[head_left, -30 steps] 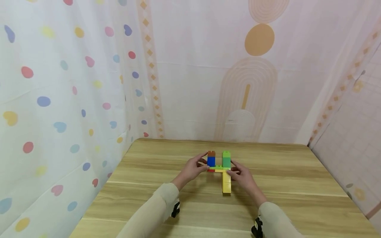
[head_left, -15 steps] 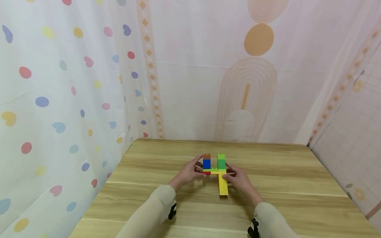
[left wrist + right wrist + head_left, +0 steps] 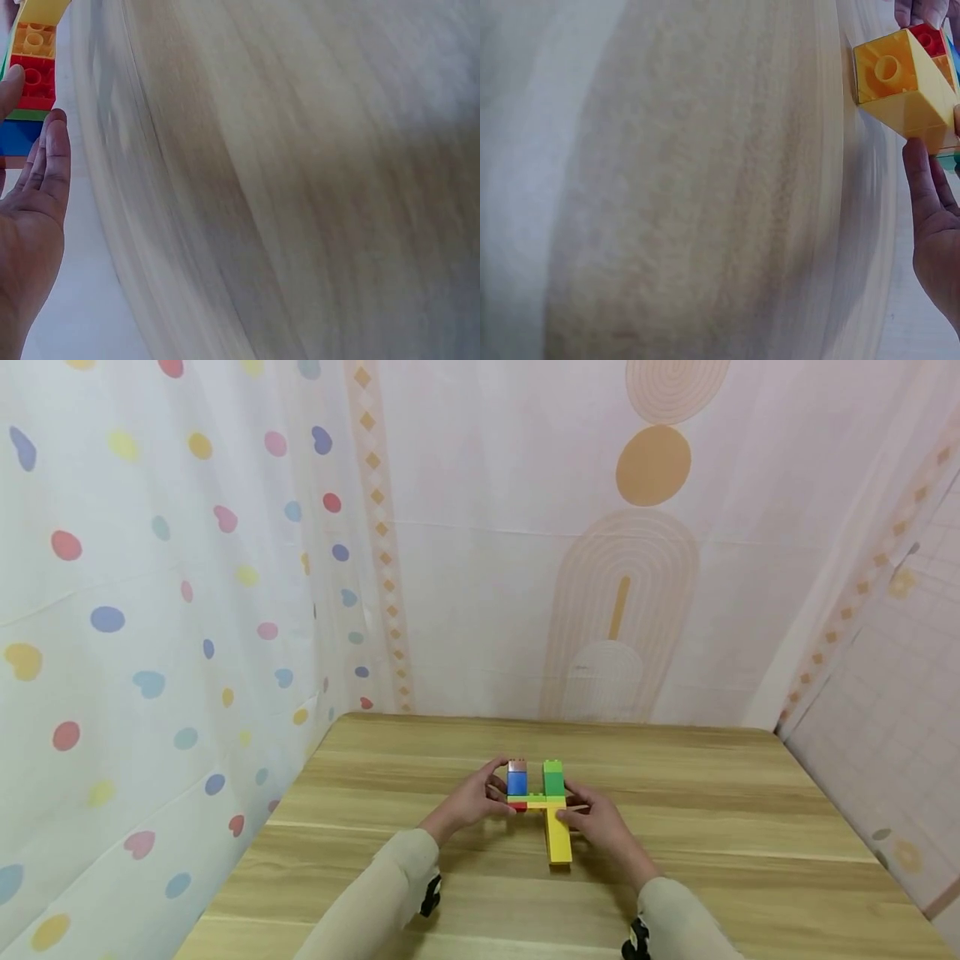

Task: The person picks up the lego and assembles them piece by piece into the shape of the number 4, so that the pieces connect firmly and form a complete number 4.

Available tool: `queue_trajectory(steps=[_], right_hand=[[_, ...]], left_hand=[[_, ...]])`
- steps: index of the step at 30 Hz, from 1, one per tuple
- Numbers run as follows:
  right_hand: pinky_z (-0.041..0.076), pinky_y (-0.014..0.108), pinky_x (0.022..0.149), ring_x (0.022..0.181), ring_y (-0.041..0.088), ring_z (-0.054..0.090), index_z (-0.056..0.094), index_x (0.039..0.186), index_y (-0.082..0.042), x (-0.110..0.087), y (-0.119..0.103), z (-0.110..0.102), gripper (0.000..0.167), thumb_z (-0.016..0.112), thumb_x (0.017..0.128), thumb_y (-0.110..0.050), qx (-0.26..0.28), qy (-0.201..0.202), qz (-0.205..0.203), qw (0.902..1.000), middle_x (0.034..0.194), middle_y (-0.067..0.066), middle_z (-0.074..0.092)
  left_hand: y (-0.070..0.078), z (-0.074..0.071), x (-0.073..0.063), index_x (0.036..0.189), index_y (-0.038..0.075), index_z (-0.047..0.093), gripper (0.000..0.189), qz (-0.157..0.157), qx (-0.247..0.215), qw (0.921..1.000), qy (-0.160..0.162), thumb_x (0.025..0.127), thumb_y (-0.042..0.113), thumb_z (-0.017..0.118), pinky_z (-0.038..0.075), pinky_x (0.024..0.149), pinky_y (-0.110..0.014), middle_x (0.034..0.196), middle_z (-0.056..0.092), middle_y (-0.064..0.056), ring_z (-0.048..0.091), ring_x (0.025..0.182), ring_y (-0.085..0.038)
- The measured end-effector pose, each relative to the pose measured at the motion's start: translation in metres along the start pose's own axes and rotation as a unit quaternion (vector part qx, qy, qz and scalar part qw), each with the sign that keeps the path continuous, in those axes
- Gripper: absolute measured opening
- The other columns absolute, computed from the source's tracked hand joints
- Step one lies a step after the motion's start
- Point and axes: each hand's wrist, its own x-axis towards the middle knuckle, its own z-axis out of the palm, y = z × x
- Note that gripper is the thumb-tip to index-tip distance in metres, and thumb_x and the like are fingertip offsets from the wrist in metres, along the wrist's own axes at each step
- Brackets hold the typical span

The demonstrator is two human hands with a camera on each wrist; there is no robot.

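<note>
Both hands hold one building-block model in the head view, shaped like a 4. Its left post is a blue block (image 3: 517, 783) under a brown block (image 3: 517, 766); on the right a green block (image 3: 553, 785) has a lighter green one on top. A thin light-green strip joins the posts, over a red block (image 3: 517, 807). A yellow column (image 3: 558, 839) points down toward the person. My left hand (image 3: 471, 798) grips the blue and red side, thumb on the red block's underside (image 3: 34, 79). My right hand (image 3: 597, 820) pinches the model where the column meets the crossbar.
Under the model is a wood-grain table (image 3: 675, 877). A patterned curtain (image 3: 480, 568) hangs behind its far edge, with a dotted curtain (image 3: 165, 693) along the left side. Black wrist straps show below both sleeves.
The hands have carried the model a little left and toward the person. Its yellow column has tilted, so its long face now shows as one smooth strip.
</note>
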Motion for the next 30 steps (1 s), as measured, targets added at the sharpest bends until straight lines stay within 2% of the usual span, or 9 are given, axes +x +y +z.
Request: queue_trajectory(steps=[13, 21, 30], right_hand=[[0.054, 0.042, 0.084, 0.102, 0.029, 0.063, 0.051, 0.142, 0.002, -0.0009, 0.0001, 0.0022, 0.051, 0.067, 0.094, -0.006, -0.011, 0.002, -0.018, 0.9998, 0.115, 0.015, 0.065], [0.053, 0.041, 0.086, 0.104, 0.027, 0.061, 0.05, 0.144, -0.002, 0.0026, 0.0035, 0.0034, 0.053, 0.067, 0.095, -0.009, -0.008, 0.002, -0.002, 1.0, 0.117, 0.013, 0.065], [0.052, 0.042, 0.085, 0.1, 0.023, 0.061, 0.052, 0.143, -0.002, 0.0043, 0.0071, 0.0046, 0.054, 0.071, 0.092, -0.009, -0.009, -0.01, -0.013, 0.9998, 0.109, 0.009, 0.067]], left_hand=[[-0.0042, -0.0024, 0.0033, 0.151, 0.012, 0.035, 0.083, -0.01, -0.002, 0.9999, -0.008, 0.083, 0.018, 0.082, 0.052, 0.088, -0.043, 0.108, 0.061, -0.008, 0.063, 0.096, -0.021], [-0.0082, -0.0021, 0.0056, 0.152, 0.011, 0.035, 0.084, -0.022, -0.021, 0.9995, -0.012, 0.083, 0.015, 0.082, 0.053, 0.085, -0.042, 0.111, 0.06, -0.01, 0.061, 0.099, -0.023], [-0.0101, -0.002, 0.0054, 0.153, 0.011, 0.036, 0.082, -0.034, -0.023, 0.999, -0.018, 0.084, 0.012, 0.081, 0.052, 0.084, -0.04, 0.115, 0.056, -0.011, 0.059, 0.1, -0.024]])
